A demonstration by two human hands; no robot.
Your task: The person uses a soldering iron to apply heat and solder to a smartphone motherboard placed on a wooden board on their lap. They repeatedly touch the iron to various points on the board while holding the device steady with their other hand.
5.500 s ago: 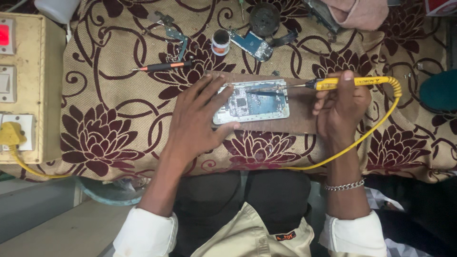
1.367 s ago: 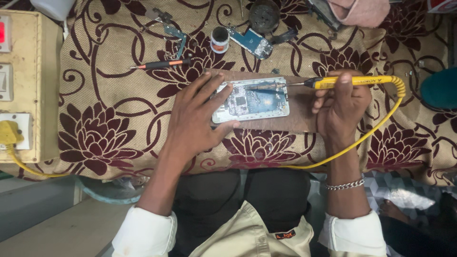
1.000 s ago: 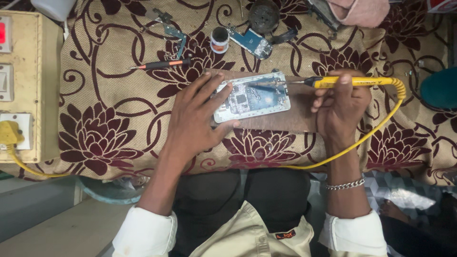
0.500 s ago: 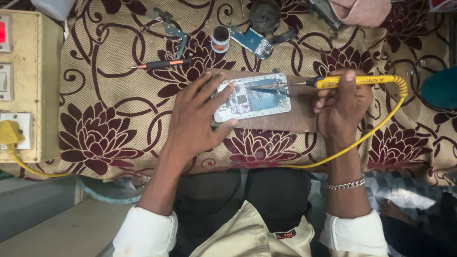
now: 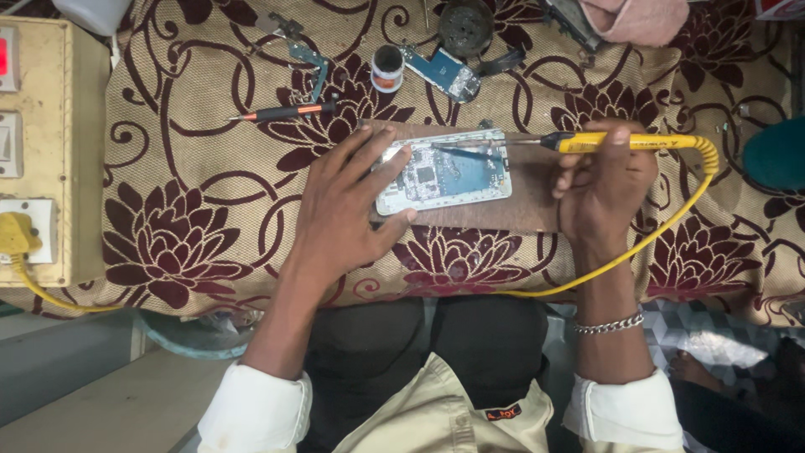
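At the far left edge stands a yellowish switch box, with a yellow plug pushed into its lower socket and a yellow cord trailing down toward the bottom left. Moving right, a cream cloth with dark red flowers covers the work surface. In the upper left-centre of the frame lies a screwdriver with a black and orange handle, lying flat, and just above it a bent metal tool. Now the left hand, centre frame: fingers spread wide and pressed flat, fingertips resting on the left end of the opened phone and pinning it down. The phone lies with its insides up, circuit board showing, on a brown wooden board in the upper centre. Above it, near the top edge, sit a small round pot, a loose blue circuit board and a dark round part. Further right, the right hand is curled tight around a yellow soldering iron, held level, its thin metal tip reaching left over the top edge of the phone; whether it touches the board, I cannot tell. The iron's yellow cable loops round the right side and runs back down toward lower centre. A metal bracelet sits on that wrist.
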